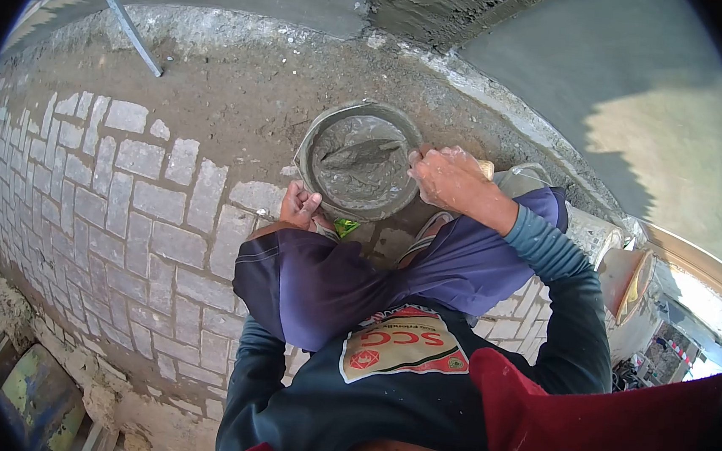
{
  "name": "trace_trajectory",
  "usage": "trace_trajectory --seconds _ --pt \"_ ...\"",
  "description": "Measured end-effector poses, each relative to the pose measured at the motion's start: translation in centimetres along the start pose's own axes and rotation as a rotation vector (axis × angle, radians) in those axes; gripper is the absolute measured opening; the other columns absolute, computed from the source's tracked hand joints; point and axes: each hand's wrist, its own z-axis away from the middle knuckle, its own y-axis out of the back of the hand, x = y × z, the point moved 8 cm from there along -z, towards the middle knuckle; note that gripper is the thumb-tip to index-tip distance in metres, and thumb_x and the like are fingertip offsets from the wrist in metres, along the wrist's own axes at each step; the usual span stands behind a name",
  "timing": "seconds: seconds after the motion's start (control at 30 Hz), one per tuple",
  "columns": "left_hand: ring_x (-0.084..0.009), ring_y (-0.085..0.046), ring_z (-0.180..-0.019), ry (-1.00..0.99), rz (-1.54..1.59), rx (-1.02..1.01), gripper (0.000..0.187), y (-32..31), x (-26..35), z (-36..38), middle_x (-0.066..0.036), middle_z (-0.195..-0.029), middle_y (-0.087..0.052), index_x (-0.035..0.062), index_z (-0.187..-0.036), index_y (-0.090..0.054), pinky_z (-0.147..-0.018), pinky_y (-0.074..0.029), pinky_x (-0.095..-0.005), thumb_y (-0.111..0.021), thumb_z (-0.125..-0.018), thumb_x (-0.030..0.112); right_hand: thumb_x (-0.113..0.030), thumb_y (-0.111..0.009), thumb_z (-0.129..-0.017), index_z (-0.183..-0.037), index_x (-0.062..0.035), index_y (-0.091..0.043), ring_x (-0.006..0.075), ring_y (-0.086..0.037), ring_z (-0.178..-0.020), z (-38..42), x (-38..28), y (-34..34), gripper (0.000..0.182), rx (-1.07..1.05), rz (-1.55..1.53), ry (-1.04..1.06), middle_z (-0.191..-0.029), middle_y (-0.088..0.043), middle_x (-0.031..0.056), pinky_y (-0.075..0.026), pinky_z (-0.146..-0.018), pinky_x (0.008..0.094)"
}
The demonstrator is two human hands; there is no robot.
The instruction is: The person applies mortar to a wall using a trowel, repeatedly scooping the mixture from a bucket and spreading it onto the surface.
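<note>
A round bucket (311, 130) of wet grey mortar (356, 183) stands on the ground in front of my knees. My right hand (449, 177) is closed around a trowel at the bucket's right rim; the end of its wooden handle (487, 169) shows beyond my fist. The mortar-coated trowel blade (371, 153) lies across the mortar inside the bucket. At the lower left rim, my left hand (301, 205) has its fingers curled and appears to grip the bucket's edge. A small green and yellow wrapper (346, 227) lies just below the bucket, beside my left hand.
Paving bricks (159, 201) spread to the left, with dirt (211, 78) along the wall base. Ahead rises a wall with a darker wet patch (429, 10) and smooth render (576, 73). A grey pipe (123, 16) leans at upper left. Pale buckets (628, 285) stand at right.
</note>
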Motion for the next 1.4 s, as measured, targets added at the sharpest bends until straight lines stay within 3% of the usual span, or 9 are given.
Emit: trace_trajectory --seconds 0.1,0.17,0.27,0.43,0.6,0.7,0.77,0.83,1.4 --pt "-0.0165 -0.065 -0.090 0.024 0.253 -0.059 0.025 -0.3 -0.7 -0.2 -0.013 -0.099 -0.066 0.0009 -0.118 -0.045 -0.083 -0.052 -0.0316 -0.057 -0.096 0.004 -0.015 -0.062 -0.080 -0.083 -0.0022 -0.067 0.0348 -0.068 -0.073 0.6 1.4 -4.0 0.014 -0.147 0.050 -0.169 -0.078 -0.063 0.0159 -0.055 -0.063 0.0450" --pt "-0.0178 -0.065 -0.090 0.163 0.441 -0.133 0.026 -1.4 -0.2 0.4 -0.014 -0.100 -0.066 0.0001 -0.117 -0.045 -0.081 -0.054 -0.0345 -0.059 -0.095 0.005 -0.014 -0.063 -0.076 -0.076 -0.0049 -0.067 0.0309 -0.068 -0.071 0.8 0.4 -10.6 0.010 -0.254 -0.006 -0.013 -0.074 -0.065 0.0153 -0.055 -0.064 0.0448" --pt "-0.0210 -0.067 -0.085 -0.036 0.195 -0.005 0.028 -0.9 1.5 0.3 -0.016 -0.101 -0.066 -0.0010 -0.117 -0.045 -0.074 -0.057 -0.0369 -0.060 -0.095 0.007 -0.017 -0.063 -0.078 -0.079 -0.0039 -0.067 0.0365 -0.068 -0.073 -0.1 0.7 -6.8 0.013 -0.277 -0.060 -0.054 -0.076 -0.065 0.0183 -0.055 -0.066 0.0456" --pt "-0.0255 -0.069 -0.084 0.015 0.201 -0.041 0.028 -1.0 2.0 0.8 -0.020 -0.103 -0.066 -0.0032 -0.115 -0.045 -0.066 -0.059 -0.0389 -0.060 -0.095 0.008 -0.021 -0.057 -0.089 -0.079 -0.0007 -0.066 0.0406 -0.066 -0.079 0.5 3.1 1.6 0.024 -0.223 -0.055 -0.268 -0.080 -0.064 0.0222 -0.054 -0.070 0.0491" --pt "-0.0258 -0.069 -0.078 0.109 0.276 -0.163 0.029 -1.6 2.7 0.8 -0.021 -0.097 -0.067 -0.0038 -0.114 -0.044 -0.067 -0.059 -0.0388 -0.061 -0.095 0.009 -0.023 -0.051 -0.094 -0.084 0.0038 -0.066 0.0412 -0.067 -0.080 0.7 5.1 -9.6 0.032 -0.192 -0.121 -0.087 -0.086 -0.066 0.0258 -0.054 -0.069 0.0492" --pt "-0.0262 -0.069 -0.072 0.251 0.199 -0.162 0.031 -1.7 3.0 1.1 -0.020 -0.093 -0.068 -0.0036 -0.116 -0.043 -0.068 -0.058 -0.0382 -0.061 -0.095 0.009 -0.026 -0.048 -0.097 -0.083 0.0048 -0.063 0.0357 -0.067 -0.069 1.2 4.9 -10.7 0.037 -0.431 -0.300 -0.225 -0.081 -0.066 0.0212 -0.053 -0.060 0.0456" --pt "-0.0246 -0.069 -0.076 0.035 0.109 -0.080 0.035 -0.4 3.2 1.3 -0.017 -0.092 -0.068 -0.0010 -0.119 -0.042 -0.071 -0.056 -0.0358 -0.063 -0.095 0.012 -0.030 -0.048 -0.098 -0.081 0.0035 -0.060 0.0226 -0.062 -0.060 3.3 5.5 -6.8 0.040 -0.616 -0.746 -0.538 -0.076 -0.063 0.0123 -0.050 -0.052 0.0377" --pt "-0.0233 -0.069 -0.080 0.088 0.143 -0.050 0.036 1.2 1.2 1.3 -0.015 -0.093 -0.068 0.0011 -0.119 -0.043 -0.072 -0.055 -0.0349 -0.065 -0.094 0.015 -0.034 -0.049 -0.099 -0.082 0.0008 -0.059 0.0119 -0.056 -0.058 4.9 6.2 -4.9 0.040 -0.598 -0.940 -0.591 -0.073 -0.057 0.0041 -0.047 -0.050 0.0300" --pt "-0.0229 -0.068 -0.092 0.231 0.175 0.331 0.036 6.1 -1.4 3.9 -0.010 -0.099 -0.067 0.0104 -0.119 -0.050 -0.083 -0.053 -0.0357 -0.056 -0.099 0.039 -0.043 -0.047 -0.101 -0.089 -0.0002 -0.059 0.0110 -0.057 -0.057 4.1 5.8 -1.8 0.046 -0.752 -1.014 -0.437 -0.071 -0.054 0.0029 -0.048 -0.053 0.0290"
